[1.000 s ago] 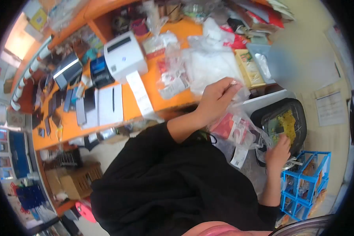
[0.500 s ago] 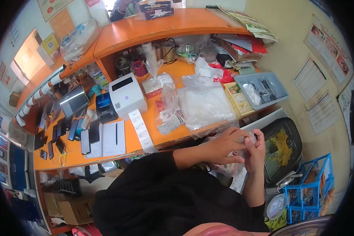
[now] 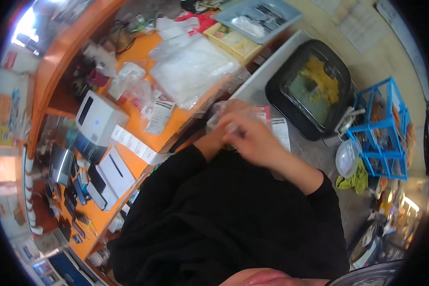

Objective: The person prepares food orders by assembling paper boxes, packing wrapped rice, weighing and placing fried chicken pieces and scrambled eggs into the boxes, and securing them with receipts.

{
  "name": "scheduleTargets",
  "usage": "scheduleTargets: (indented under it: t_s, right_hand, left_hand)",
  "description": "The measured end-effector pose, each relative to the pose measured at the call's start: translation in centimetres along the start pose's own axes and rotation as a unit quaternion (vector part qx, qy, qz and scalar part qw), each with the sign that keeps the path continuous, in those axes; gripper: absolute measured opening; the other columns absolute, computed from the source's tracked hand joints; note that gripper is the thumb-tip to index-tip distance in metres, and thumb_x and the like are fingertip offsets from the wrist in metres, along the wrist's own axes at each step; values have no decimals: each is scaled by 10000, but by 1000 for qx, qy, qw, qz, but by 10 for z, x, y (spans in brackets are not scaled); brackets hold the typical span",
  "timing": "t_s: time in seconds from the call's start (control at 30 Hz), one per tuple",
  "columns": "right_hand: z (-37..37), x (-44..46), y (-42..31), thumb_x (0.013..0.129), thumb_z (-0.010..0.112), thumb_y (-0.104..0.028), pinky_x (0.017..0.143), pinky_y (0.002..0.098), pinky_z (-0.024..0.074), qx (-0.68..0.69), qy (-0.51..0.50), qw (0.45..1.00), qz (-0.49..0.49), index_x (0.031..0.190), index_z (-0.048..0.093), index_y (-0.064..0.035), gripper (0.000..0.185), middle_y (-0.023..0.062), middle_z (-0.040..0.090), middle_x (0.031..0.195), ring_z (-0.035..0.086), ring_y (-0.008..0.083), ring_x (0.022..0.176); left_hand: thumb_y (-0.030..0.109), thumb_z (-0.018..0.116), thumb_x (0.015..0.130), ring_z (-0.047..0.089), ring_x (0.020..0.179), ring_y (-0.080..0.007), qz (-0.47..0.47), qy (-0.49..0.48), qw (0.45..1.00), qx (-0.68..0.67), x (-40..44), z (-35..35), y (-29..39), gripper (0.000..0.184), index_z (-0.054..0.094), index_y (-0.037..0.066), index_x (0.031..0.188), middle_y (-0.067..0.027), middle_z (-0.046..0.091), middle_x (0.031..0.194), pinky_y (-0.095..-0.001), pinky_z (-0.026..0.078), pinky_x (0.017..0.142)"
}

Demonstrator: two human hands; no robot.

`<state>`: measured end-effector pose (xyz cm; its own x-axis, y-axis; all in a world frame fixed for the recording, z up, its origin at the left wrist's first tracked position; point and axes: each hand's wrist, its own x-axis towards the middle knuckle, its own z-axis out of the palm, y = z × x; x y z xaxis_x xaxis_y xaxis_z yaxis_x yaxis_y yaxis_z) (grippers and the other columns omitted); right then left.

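Left: label printer [image 3: 97, 119] with a printed paper strip [image 3: 133, 145] hanging out over the counter. Upper centre: stack of clear bags [image 3: 195, 69] on the counter.

Mid-frame is where the handling is. Clear plastic bag [image 3: 214, 119] and red-and-white pack [image 3: 263, 113] sit behind the hands, partly covered. My read: pack is bagged, so that part looks done. Mouth of the bag is hidden, so can't tell if it's closed; if not, closing is what's left.

Left hand [image 3: 237, 108] is at the bag, mostly behind the other one; finger spread and hold can't be told. Right hand [image 3: 252, 138] crosses in front, fingers curled in, not spread. Blurred at the tips, so can't confirm a pinch or what's in it.

Just right of the pack: printed slip [image 3: 281, 131], neither hand on it. Upper right: black pan [image 3: 276, 90] with yellow food [image 3: 321, 78], untouched.
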<state>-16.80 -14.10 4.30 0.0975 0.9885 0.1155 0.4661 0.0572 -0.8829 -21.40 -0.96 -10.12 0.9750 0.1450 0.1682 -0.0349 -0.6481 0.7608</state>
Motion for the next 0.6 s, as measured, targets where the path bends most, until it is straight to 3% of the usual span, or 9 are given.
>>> scheduleTargets:
  t_s: [0.03, 0.07, 0.1, 0.17, 0.23, 0.37, 0.5, 0.57, 0.6]
  right_hand:
    - [-15, -2, 7, 848, 619, -76, 763, 294, 475, -14, 93, 993, -66, 1110, 550, -63, 271, 44, 603, 996, 602, 158, 871]
    - [-40, -14, 3, 900, 568, -97, 783, 259, 466, 73, 65, 985, 139, 1156, 522, -53, 264, 49, 590, 1004, 583, 127, 895]
    - [-46, -25, 23, 911, 547, -147, 748, 282, 470, 146, 173, 964, 143, 1174, 529, -75, 273, 64, 615, 875, 598, 146, 806]
    - [-57, -45, 54, 905, 554, -158, 828, 297, 456, 26, 368, 927, 69, 1242, 482, -50, 361, 121, 602, 1018, 586, 203, 936]
    - [-40, -65, 102, 873, 588, -158, 913, 364, 419, -153, 381, 911, 38, 1287, 435, -21, 462, 147, 543, 1159, 544, 240, 1036]
    - [4, -65, 149, 822, 638, -229, 1041, 579, 228, -353, 340, 868, -82, 1386, 250, -53, 707, 218, 391, 1338, 382, 439, 1265]
    - [-13, -26, 191, 797, 679, -276, 1039, 613, 205, -431, 358, 811, -166, 1378, 247, -18, 768, 213, 407, 1320, 416, 445, 1239]
    - [-23, -1, 181, 812, 678, -321, 1017, 524, 300, -208, 355, 902, -128, 1326, 356, -20, 678, 173, 478, 1257, 477, 346, 1193]
    - [-28, 11, 176, 819, 678, -343, 1007, 480, 348, -92, 363, 921, -110, 1301, 411, -21, 638, 154, 513, 1226, 508, 297, 1170]
  left_hand:
    - [325, 677, 743, 586, 958, -360, -3, 4, 1000, 19, 3, 1, -6, 463, 561, 136, 1150, -159, 612, 948, -470, 434, 887]
    - [314, 673, 744, 605, 937, -358, -4, 20, 999, 41, 9, 1, -14, 443, 570, 139, 1138, -157, 628, 919, -469, 447, 874]
    - [300, 637, 775, 607, 846, -331, 18, 74, 994, 84, 13, 7, -27, 384, 578, 103, 1099, -132, 618, 844, -455, 465, 806]
    - [274, 568, 833, 607, 702, -282, -6, 175, 981, 80, 22, 10, -43, 311, 587, 37, 1034, -93, 600, 732, -429, 490, 684]
    - [250, 502, 882, 597, 628, -247, -134, 250, 952, -114, 30, -9, -30, 297, 582, -14, 992, -73, 586, 695, -405, 494, 590]
    - [237, 415, 943, 601, 609, -227, -346, 191, 694, -602, 42, -48, -3, 328, 572, -46, 993, -88, 617, 771, -349, 500, 525]
    - [306, 470, 919, 632, 799, -218, -277, 67, 904, -318, 27, -51, 25, 345, 586, 33, 1096, -103, 636, 869, -353, 530, 737]
    - [301, 471, 919, 627, 796, -219, -142, 69, 975, 158, 14, -53, 5, 328, 589, 26, 1052, -104, 629, 864, -358, 527, 721]
    - [261, 507, 879, 621, 785, -229, -27, 117, 985, 126, 14, -61, -5, 260, 586, 47, 1003, -102, 617, 851, -359, 520, 695]
